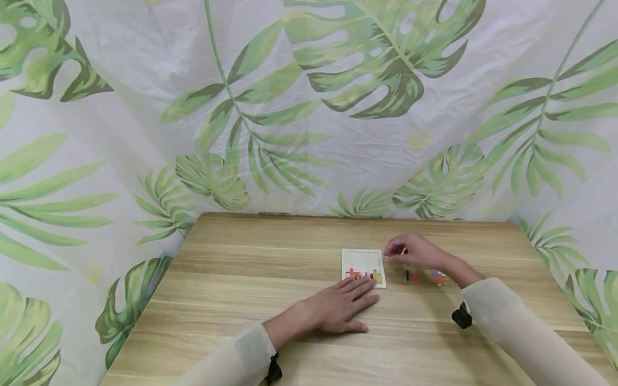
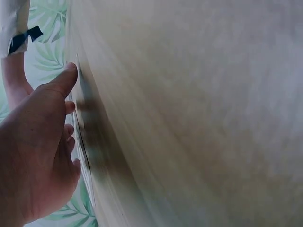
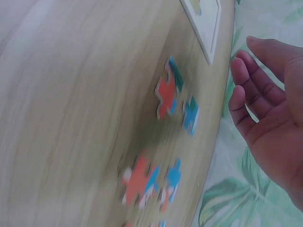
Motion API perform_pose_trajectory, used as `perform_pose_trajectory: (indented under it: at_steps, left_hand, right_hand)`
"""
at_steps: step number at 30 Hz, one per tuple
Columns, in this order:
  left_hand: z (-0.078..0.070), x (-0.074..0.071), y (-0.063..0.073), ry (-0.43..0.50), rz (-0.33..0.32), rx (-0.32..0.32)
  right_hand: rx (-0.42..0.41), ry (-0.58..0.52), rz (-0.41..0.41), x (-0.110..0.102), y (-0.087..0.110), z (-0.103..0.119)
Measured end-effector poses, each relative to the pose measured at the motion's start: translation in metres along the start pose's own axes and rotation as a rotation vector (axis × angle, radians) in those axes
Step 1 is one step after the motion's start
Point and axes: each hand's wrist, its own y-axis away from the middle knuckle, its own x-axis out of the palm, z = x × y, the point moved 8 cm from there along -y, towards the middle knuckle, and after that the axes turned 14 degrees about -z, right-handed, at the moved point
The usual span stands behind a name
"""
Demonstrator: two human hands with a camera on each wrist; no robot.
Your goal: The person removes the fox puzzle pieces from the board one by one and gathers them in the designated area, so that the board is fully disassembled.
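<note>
Two bare hands are sharing the work. Your left hand (image 1: 338, 306) is lying flat, fingers straight and a little spread, its tips reaching over the near edge of the puzzle board (image 1: 363, 260); it is gripping nothing. Your right hand (image 1: 416, 252) is hovering just beside the board's right edge, fingers loosely curled, and nothing is showing in its grasp.

From here, if your left fingertips are pressing sideways, they could be nudging the row of set pieces (image 1: 354, 274) out of line. They are also covering part of that row, so you could be misjudging a join. If your right wrist is dipping, its sleeve (image 1: 493, 299) could be brushing the loose pieces (image 1: 438, 279) and scattering them.

The board is sitting just beyond your left palm and to the left of your right hand, its far part showing white. The loose pieces are lying on the near side of your right hand: a mostly red piece (image 3: 165, 92) beside a smaller blue piece (image 3: 191, 116), and, closer to your wrist, a red-and-blue piece (image 3: 137, 180) next to a narrow piece (image 3: 173, 178). The table (image 1: 227, 279) is spreading out around both hands.
</note>
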Motion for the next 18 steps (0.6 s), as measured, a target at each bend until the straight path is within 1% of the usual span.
perform_pose_trajectory:
  at_steps: [5, 7, 11, 18]
  left_hand:
    - [-0.004, 0.002, 0.001, 0.009, 0.012, -0.042]
    - [-0.005, 0.002, 0.002, 0.000, 0.009, -0.049]
    - [-0.008, 0.002, 0.002, -0.017, -0.002, -0.043]
    - [-0.010, 0.002, 0.003, -0.011, -0.001, -0.032]
  right_hand:
    - [-0.009, -0.015, 0.036, 0.018, -0.013, 0.005]
    - [-0.010, -0.030, 0.043, 0.025, -0.018, 0.006]
    - [-0.022, -0.047, 0.067, 0.038, -0.025, 0.009]
    - [-0.024, -0.069, 0.112, 0.056, -0.035, 0.014]
